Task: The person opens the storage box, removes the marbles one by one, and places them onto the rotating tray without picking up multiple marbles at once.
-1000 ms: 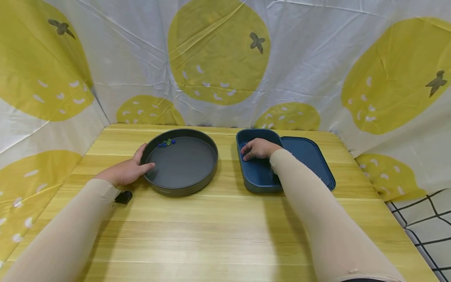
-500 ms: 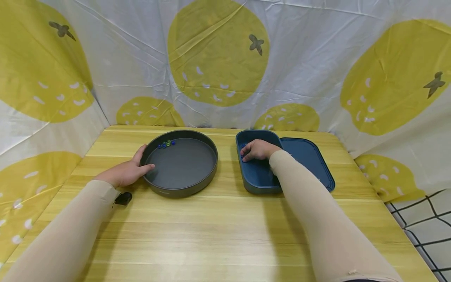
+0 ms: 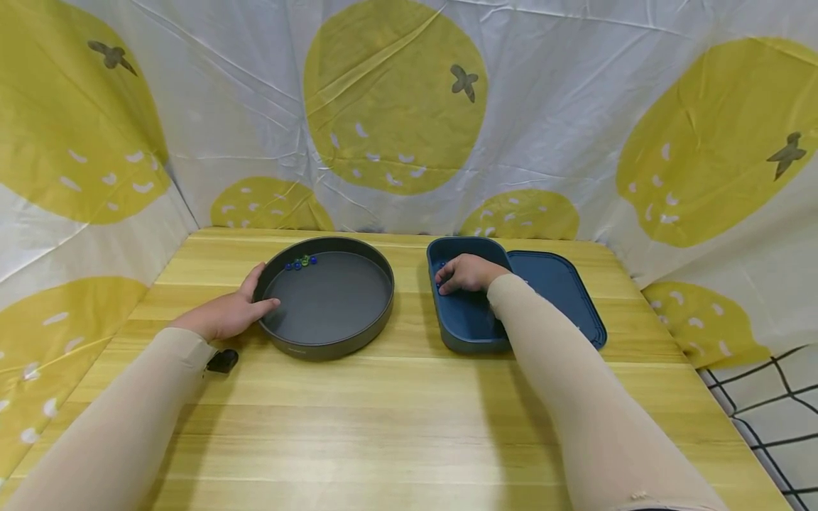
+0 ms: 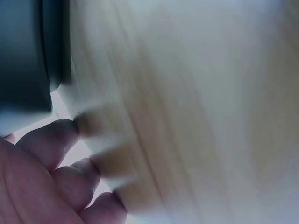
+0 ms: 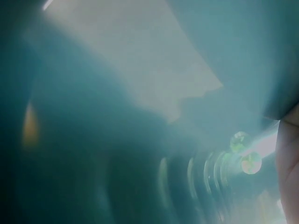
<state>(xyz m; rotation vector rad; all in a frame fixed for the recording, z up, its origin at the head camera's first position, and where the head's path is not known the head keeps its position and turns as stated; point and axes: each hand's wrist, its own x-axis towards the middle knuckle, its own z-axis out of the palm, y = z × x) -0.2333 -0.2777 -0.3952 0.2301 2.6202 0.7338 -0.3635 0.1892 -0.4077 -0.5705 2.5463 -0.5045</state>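
Observation:
A round dark grey pan (image 3: 329,305) stands on the wooden table with several blue and green marbles (image 3: 302,263) along its far left wall. My left hand (image 3: 224,312) holds the pan's left side, thumb over the rim and the other fingers outside it. In the left wrist view those fingertips reach down to the tabletop. My right hand (image 3: 469,273) is inside a blue rectangular box (image 3: 473,326), fingers bent towards its left wall. Blue marbles (image 3: 442,265) lie by the fingertips; whether one is pinched is hidden. Two greenish marbles (image 5: 251,163) show in the right wrist view.
A blue lid (image 3: 562,291) lies flat to the right of the box, partly behind the right forearm. A small black object (image 3: 223,360) sits at the left wrist. White cloth with yellow fruit prints (image 3: 396,92) hangs behind the table. A black wire grid (image 3: 773,411) stands at the right.
The view has tilted up very slightly, so everything sits a little lower. Both hands keep nearly the same places on the pan and in the box.

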